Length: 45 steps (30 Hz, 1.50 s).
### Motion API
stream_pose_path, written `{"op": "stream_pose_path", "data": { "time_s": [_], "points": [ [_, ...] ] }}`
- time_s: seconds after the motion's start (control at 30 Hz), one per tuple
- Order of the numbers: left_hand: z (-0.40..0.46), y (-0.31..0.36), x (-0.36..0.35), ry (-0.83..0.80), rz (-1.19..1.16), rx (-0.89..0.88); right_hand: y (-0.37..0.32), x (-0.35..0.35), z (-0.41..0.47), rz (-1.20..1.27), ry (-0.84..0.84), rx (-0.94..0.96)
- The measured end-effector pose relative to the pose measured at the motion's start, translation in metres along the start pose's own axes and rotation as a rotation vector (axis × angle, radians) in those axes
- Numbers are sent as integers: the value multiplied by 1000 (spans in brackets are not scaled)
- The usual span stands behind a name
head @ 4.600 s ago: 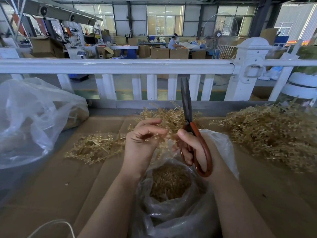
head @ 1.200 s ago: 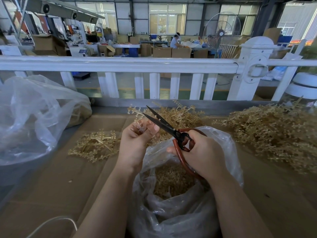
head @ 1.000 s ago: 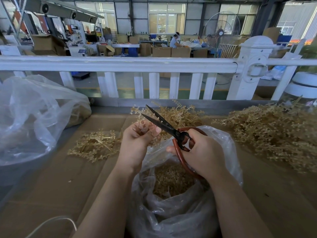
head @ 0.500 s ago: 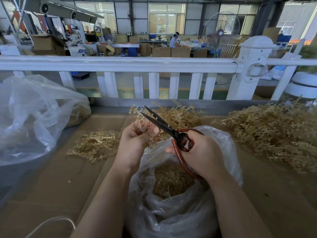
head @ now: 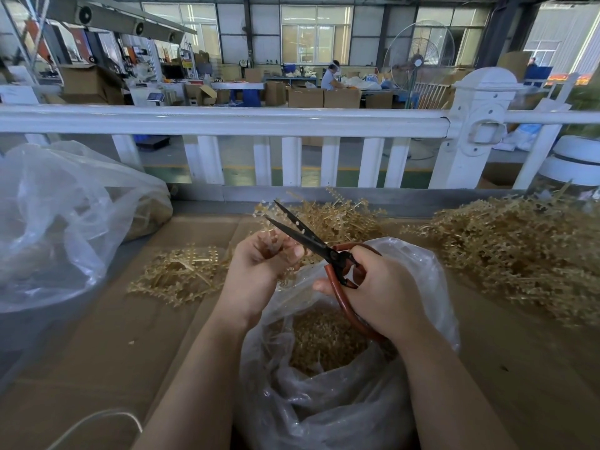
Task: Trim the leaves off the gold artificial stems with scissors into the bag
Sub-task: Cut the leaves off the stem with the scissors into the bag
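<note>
Being pinched between the curled fingers of the left hand [head: 259, 271] is a small gold stem [head: 272, 244], held just above the near rim of the clear plastic bag [head: 341, 404] that is standing open under both wrists. The scissors [head: 311, 245] are being gripped by the right hand [head: 380, 287], whose fingers are threaded through the red-brown handle loops; the dark blades are being held slightly apart, pointing up and away to the left, with the stem lying just beside their lower edge. Whether the blades are touching the stem cannot be told. Cut gold leaves [head: 324, 339] are being collected inside the bag, directly below the right hand. A small heap of gold stems [head: 181, 274] is lying to the left of the left hand, another [head: 337, 219] just beyond the scissor tips, and a large pile [head: 519, 251] well to the right of the right hand. All are being supported by a brown cardboard surface [head: 130, 352].
</note>
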State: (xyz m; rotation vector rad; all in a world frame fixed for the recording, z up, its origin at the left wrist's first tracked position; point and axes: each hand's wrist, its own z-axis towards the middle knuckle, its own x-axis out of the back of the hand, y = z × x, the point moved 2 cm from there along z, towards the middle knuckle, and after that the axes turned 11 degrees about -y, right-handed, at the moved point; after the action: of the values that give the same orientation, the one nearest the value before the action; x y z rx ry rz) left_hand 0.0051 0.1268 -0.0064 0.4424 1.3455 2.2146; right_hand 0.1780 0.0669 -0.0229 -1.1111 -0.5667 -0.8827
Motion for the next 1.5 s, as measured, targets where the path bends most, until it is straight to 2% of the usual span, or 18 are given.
{"op": "stream_pose_path", "data": {
  "time_s": [0.23,0.43,0.57,0.73,1.0,1.17,1.37,1.5],
  "points": [
    [0,-6,3,39,-14,34,2,-2,0,43,-41,-23],
    [0,-6,2,33,-14,26,2,-1,0,19,4,-10],
    [1,-6,1,24,-76,43,1,-1,0,6,7,-28],
    [1,-8,7,80,-272,45,3,-2,1,3,-12,-49],
    [1,-12,8,85,-273,71,2,-2,1,27,-51,-67],
    [1,-13,10,113,-189,46,2,-3,1,29,-60,-75],
    [0,-13,12,155,-106,19,3,-3,1,16,-34,-74],
    [0,-12,13,123,-82,11,0,-1,-1,-65,28,-41]
  ]
}}
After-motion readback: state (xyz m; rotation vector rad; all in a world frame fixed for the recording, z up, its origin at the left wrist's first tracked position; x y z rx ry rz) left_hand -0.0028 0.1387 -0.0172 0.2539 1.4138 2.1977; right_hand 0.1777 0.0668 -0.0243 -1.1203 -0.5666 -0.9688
